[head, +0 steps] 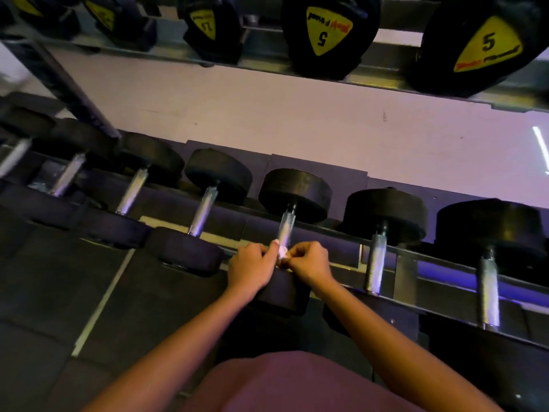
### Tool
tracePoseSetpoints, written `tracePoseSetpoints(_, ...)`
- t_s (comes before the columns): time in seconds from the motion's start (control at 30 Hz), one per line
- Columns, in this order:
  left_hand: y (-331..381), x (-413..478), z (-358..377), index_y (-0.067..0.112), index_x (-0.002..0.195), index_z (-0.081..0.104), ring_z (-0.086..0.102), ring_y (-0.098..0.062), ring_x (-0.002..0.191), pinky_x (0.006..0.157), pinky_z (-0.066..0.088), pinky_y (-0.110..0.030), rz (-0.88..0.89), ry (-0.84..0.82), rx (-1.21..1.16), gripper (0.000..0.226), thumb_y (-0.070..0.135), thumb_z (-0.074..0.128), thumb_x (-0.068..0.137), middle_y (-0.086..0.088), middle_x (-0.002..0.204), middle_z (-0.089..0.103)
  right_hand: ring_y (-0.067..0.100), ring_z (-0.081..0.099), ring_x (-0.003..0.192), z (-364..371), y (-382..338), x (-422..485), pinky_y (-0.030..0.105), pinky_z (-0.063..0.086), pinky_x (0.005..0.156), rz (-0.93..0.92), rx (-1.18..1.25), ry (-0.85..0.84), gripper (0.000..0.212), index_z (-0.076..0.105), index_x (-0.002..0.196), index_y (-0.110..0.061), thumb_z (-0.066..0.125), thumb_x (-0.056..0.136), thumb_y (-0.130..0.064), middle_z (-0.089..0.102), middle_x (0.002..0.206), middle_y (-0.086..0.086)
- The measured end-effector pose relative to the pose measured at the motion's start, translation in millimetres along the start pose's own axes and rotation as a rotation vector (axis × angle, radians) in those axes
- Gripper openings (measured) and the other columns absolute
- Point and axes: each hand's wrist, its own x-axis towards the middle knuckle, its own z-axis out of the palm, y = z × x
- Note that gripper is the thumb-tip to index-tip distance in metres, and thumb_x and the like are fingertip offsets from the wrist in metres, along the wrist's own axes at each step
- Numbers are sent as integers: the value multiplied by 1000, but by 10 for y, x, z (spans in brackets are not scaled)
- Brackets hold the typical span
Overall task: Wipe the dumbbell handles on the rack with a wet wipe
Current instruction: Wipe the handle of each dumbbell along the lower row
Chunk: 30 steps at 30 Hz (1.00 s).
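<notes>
A row of black dumbbells with knurled silver handles lies on the lower rack rail. On the middle dumbbell's handle, at its near end, a small white wet wipe is wrapped. My left hand and my right hand meet there, and both pinch the wipe against the handle from either side. That dumbbell's far head is in view; its near head lies mostly under my wrists.
More dumbbells flank it: handles at the left and at the right. An upper shelf carries black dumbbells with yellow labels marked 5. A pale wall runs behind. Dark floor mats lie at the lower left.
</notes>
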Motion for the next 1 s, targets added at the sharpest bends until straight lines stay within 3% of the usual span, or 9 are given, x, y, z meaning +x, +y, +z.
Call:
tracePoseSetpoints(0.17,-32,18,-17,12,67,64,62,-33,84,68,43,-34,45,9,-58,53,53,44,94,-9,77,67,-2,56,59,-14,-78,120,14,43,57,-68,148,203,12,70,66,-15,77,75,-12,66,64,-5)
tracePoseSetpoints(0.27,-82,84,32,13,64,65,61,-23,72,69,49,-37,39,-21,-79,59,58,40,93,-2,69,64,8,63,68,-108,-236,381,24,51,63,-30,258,273,7,71,73,-12,77,76,-13,69,72,1)
tracePoseSetpoints(0.37,-95,111,41,14,60,61,60,-21,69,66,47,-36,45,-22,-60,60,59,38,93,-1,67,62,13,65,74,-166,-221,488,30,55,69,11,263,201,10,71,75,-10,80,73,-9,70,76,3)
tracePoseSetpoints(0.47,-87,108,35,16,57,56,59,-20,68,61,42,-32,63,-29,-15,60,60,37,93,0,67,62,18,67,73,-140,-97,396,37,59,75,47,246,92,20,66,64,-13,85,67,-6,69,70,4)
tracePoseSetpoints(0.63,-121,168,44,17,53,50,62,-33,80,68,45,-37,128,-34,-23,57,59,41,92,-8,73,66,4,57,60,9,96,31,21,50,60,19,78,-6,21,68,60,-18,88,63,-10,68,66,0)
tracePoseSetpoints(0.8,-143,173,35,16,53,52,60,-30,76,67,46,-37,151,-23,-53,60,59,37,93,-7,69,64,12,67,69,67,57,25,29,58,67,43,213,132,11,73,68,-11,83,70,-7,73,71,4)
tracePoseSetpoints(0.9,-181,170,16,13,57,58,58,-24,71,66,44,-37,154,-50,-96,62,57,35,95,-3,65,62,8,65,69,30,-114,243,22,53,63,59,306,288,8,73,72,-13,79,75,-9,71,71,0)
tracePoseSetpoints(1.0,-212,157,-4,13,70,70,60,-19,73,70,46,-36,154,-55,-141,61,56,35,96,-3,71,67,19,70,78,-17,-207,487,35,60,72,128,445,308,5,72,82,-7,75,78,-6,72,80,8)
